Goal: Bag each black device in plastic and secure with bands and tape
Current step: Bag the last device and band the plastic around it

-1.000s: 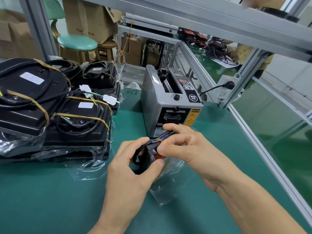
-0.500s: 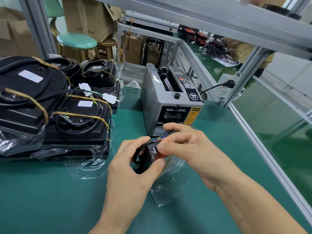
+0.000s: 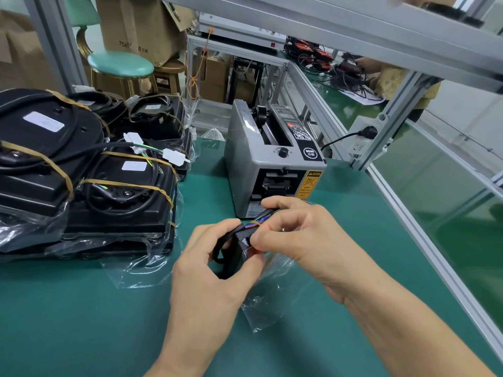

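Note:
A small black device (image 3: 236,250) with coloured wires and a looped black cable sits between both hands above the green mat. My left hand (image 3: 209,276) grips its lower left side, thumb pressed on the front. My right hand (image 3: 296,238) pinches the device's top, where a thin band crosses the wires. A clear plastic bag (image 3: 268,300) hangs below and to the right of the device. Large black devices (image 3: 125,197) in plastic, bound with tan rubber bands, are stacked at the left.
A grey automatic tape dispenser (image 3: 272,161) stands just behind my hands. A loose plastic bag (image 3: 136,268) lies by the stack. An aluminium frame rail (image 3: 424,235) borders the mat (image 3: 81,322) on the right. Stools and cardboard boxes stand beyond the bench.
Both hands stay on the small device; only slight finger shifts show. The view has drifted a little.

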